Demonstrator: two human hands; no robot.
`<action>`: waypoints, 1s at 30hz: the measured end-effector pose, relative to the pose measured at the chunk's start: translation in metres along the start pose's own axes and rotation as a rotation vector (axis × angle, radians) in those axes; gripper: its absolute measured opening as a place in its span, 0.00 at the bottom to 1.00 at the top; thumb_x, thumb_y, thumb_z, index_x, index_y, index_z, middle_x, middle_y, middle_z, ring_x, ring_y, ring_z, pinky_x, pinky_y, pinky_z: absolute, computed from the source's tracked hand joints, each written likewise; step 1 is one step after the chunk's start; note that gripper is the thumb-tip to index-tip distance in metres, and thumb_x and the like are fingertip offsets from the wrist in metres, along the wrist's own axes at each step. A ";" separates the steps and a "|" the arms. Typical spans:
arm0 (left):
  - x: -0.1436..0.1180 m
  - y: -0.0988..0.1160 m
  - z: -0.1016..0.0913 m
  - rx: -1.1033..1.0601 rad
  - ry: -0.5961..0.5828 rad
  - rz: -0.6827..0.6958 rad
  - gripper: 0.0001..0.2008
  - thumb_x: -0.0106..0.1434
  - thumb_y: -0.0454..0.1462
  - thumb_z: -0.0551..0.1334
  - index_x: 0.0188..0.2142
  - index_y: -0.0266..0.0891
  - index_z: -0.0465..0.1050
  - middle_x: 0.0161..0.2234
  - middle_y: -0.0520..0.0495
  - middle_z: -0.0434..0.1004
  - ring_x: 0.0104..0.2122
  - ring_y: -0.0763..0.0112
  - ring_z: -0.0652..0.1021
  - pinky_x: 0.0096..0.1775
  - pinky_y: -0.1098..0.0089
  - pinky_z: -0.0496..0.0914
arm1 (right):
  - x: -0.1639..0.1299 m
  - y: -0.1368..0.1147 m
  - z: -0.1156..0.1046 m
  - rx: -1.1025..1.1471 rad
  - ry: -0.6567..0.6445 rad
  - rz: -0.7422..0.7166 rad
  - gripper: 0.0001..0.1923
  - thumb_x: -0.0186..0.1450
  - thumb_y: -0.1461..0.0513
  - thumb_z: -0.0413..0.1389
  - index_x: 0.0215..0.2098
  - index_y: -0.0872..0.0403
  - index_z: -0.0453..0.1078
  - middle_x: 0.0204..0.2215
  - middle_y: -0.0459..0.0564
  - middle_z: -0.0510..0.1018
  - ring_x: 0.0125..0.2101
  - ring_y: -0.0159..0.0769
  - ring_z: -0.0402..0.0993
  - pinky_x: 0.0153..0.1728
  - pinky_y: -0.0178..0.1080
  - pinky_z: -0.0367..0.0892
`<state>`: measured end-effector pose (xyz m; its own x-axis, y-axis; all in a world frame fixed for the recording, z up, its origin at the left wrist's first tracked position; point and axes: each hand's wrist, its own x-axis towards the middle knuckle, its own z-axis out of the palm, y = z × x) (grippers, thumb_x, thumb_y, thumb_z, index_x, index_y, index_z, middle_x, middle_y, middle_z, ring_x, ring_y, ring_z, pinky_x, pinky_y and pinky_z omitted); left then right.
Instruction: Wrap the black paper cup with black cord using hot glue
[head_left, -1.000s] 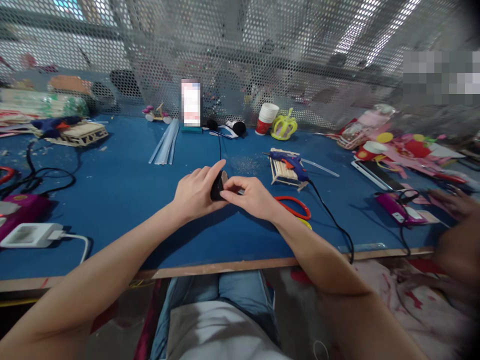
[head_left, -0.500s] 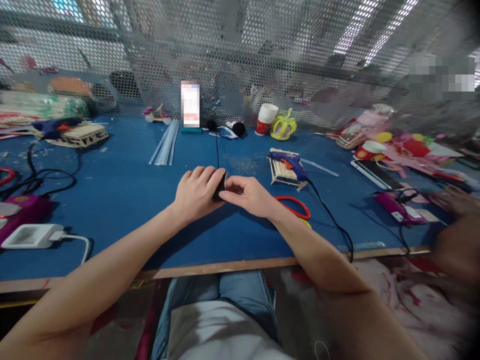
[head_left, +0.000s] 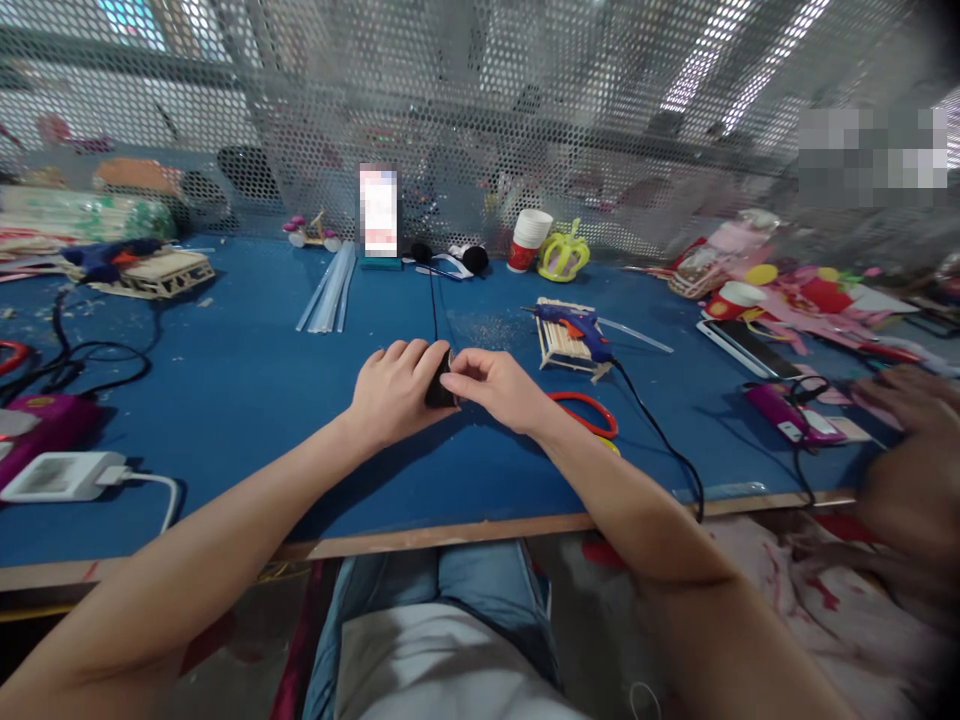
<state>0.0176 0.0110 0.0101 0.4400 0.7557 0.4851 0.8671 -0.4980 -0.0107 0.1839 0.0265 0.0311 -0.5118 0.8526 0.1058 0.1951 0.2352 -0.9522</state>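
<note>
Over the middle of the blue table, my left hand [head_left: 394, 388] is closed round a small dark object [head_left: 439, 385]. It looks black and rounded, but the fingers cover most of it, so its kind does not show. Thumb and fingertips of my right hand [head_left: 495, 388] pinch together at its right edge. A thin black line [head_left: 433, 305] runs across the table behind the hands; whether it joins the object I cannot tell. Scissors with red handles [head_left: 592, 408] lie partly under my right forearm. Beyond them a blue glue gun [head_left: 577, 330] rests on a small stick rack [head_left: 553, 345].
Clear glue sticks [head_left: 330, 290], a propped phone [head_left: 379, 215], stacked paper cups [head_left: 529, 240] and a yellow pumpkin-shaped basket [head_left: 564, 255] stand at the back. Left are a white adapter [head_left: 64, 476] and cables. Another person's hand [head_left: 904, 395] is at right, near a purple power strip [head_left: 791, 412].
My right fingertips have shifted slightly against the dark object, and a little more of its lower edge shows. The view has moved slightly; both hands keep their hold.
</note>
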 end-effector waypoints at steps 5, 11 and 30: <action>0.002 -0.007 -0.002 -0.098 -0.070 0.056 0.35 0.55 0.53 0.60 0.55 0.35 0.55 0.44 0.41 0.72 0.41 0.56 0.75 0.38 0.63 0.68 | 0.003 0.003 -0.009 0.131 0.010 0.056 0.13 0.56 0.54 0.58 0.25 0.56 0.65 0.20 0.42 0.69 0.22 0.25 0.65 0.27 0.33 0.62; 0.002 -0.008 -0.002 -0.049 -0.024 0.073 0.31 0.53 0.51 0.63 0.49 0.33 0.59 0.41 0.39 0.73 0.39 0.55 0.75 0.36 0.63 0.67 | 0.006 0.004 -0.013 0.297 -0.069 0.154 0.22 0.60 0.46 0.51 0.27 0.57 0.68 0.22 0.47 0.72 0.24 0.27 0.69 0.27 0.33 0.63; 0.005 -0.015 0.002 -0.342 0.177 0.265 0.08 0.65 0.35 0.52 0.33 0.37 0.67 0.41 0.40 0.72 0.40 0.65 0.72 0.40 0.63 0.69 | 0.012 0.008 -0.013 0.298 0.045 0.315 0.06 0.55 0.61 0.56 0.24 0.56 0.65 0.16 0.41 0.68 0.17 0.25 0.64 0.21 0.31 0.61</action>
<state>0.0073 0.0227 0.0112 0.5639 0.5139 0.6465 0.5899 -0.7985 0.1202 0.1902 0.0444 0.0282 -0.4277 0.8821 -0.1974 0.0829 -0.1792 -0.9803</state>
